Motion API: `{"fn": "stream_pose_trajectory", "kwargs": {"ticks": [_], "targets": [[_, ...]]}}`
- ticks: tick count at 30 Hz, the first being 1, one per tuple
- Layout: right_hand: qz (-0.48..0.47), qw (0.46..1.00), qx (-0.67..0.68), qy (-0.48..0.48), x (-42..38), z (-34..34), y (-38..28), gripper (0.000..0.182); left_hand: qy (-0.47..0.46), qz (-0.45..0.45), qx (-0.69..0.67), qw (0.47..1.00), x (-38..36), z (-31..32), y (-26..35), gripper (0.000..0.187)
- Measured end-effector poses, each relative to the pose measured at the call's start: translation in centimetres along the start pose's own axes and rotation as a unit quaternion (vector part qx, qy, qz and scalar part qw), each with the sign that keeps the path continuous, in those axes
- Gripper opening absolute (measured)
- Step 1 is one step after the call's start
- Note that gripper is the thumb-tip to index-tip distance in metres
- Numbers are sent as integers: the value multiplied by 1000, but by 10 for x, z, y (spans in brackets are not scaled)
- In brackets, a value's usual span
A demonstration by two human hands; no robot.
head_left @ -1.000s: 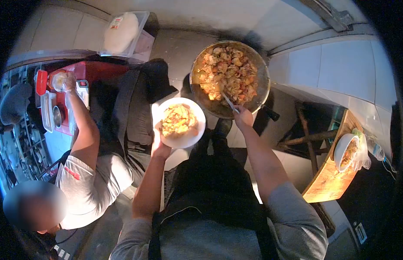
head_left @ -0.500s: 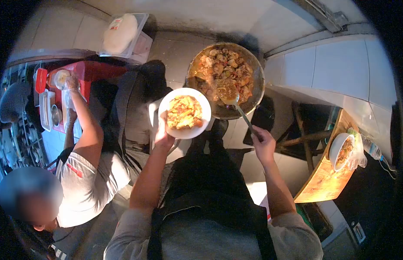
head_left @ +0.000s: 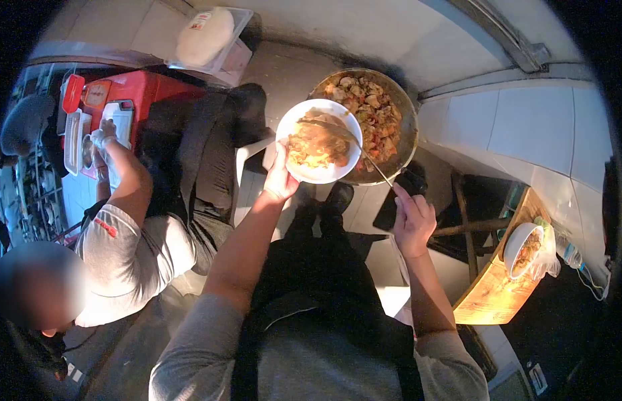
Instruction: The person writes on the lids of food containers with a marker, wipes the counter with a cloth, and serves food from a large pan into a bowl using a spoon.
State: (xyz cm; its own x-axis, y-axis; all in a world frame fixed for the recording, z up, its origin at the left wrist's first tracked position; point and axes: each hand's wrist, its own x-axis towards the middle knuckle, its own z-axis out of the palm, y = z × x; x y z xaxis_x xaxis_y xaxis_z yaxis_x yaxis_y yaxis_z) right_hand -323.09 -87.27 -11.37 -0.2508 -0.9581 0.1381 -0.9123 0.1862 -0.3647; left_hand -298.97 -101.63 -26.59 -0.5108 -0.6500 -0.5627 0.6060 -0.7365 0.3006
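My left hand [head_left: 281, 175] holds a white bowl [head_left: 354, 155] by its lower left rim, with cooked food [head_left: 311, 157] in it. In my right hand [head_left: 414, 220] is the handle of a ladle [head_left: 372, 162]. The ladle's head is over the bowl, tipped and somewhat blurred, so what is left in it cannot be made out. Behind the bowl stands a large round pan [head_left: 412, 127] of chunky stew [head_left: 378, 110]. The bowl overlaps the pan's left part in view.
On the right, a wooden stool [head_left: 491, 304] bears another filled bowl [head_left: 515, 250] and a plastic bag. At left a co-worker [head_left: 134, 254] works at a red box [head_left: 140, 87] with containers. A clear tub [head_left: 241, 27] holds a white bag.
The ladle has gone from above the pan to above the bowl. My left hand has brought the bowl up and to the right. The co-worker's hands have moved from a small round container.
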Motion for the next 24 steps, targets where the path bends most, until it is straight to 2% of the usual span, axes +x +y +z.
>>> {"fn": "stream_pose_trajectory", "kwargs": {"ticks": [2,5,7,8,9,10,14,15,16,17,18,20,21,22,23,24], "targets": [[12,1000,2,-21,4,-2,2,38,-10,11,11,1000,-1,8,4,62],[121,970,208,-27,-3,10,9,33,-14,11,20,1000,3,13,10,63],[247,901,340,-108,-6,7,16,30,-19,3,24,1000,3,10,13,62],[308,850,402,-148,-7,5,20,29,-6,6,28,1000,4,9,13,62],[348,831,391,-186,-1,-1,23,29,9,9,33,999,4,5,12,62],[343,828,405,-181,2,-6,29,29,23,12,36,999,5,2,14,62],[315,872,320,-195,31,7,74,28,-31,19,-1,999,-2,-16,17,62],[299,887,272,-224,46,15,82,28,30,46,86,995,-9,-22,16,78],[283,898,199,-272,70,26,86,29,21,75,109,991,-12,-36,16,80],[44,981,60,-179,74,63,123,28,18,54,116,992,-23,-33,23,80],[55,978,8,-201,94,77,125,27,16,32,123,992,-36,-31,30,80],[107,960,-54,-255,136,103,114,33,102,33,130,986,-51,-49,37,78],[147,944,-63,-287,156,114,102,40,75,38,130,988,-59,-54,42,74],[110,945,-95,-294,174,117,86,42,110,40,134,984,-70,-43,48,70],[72,942,-126,-301,190,119,73,45,104,46,128,985,-77,-44,50,70],[88,925,-161,-332,199,131,71,49,99,53,123,986,-82,-44,51,70]]}}
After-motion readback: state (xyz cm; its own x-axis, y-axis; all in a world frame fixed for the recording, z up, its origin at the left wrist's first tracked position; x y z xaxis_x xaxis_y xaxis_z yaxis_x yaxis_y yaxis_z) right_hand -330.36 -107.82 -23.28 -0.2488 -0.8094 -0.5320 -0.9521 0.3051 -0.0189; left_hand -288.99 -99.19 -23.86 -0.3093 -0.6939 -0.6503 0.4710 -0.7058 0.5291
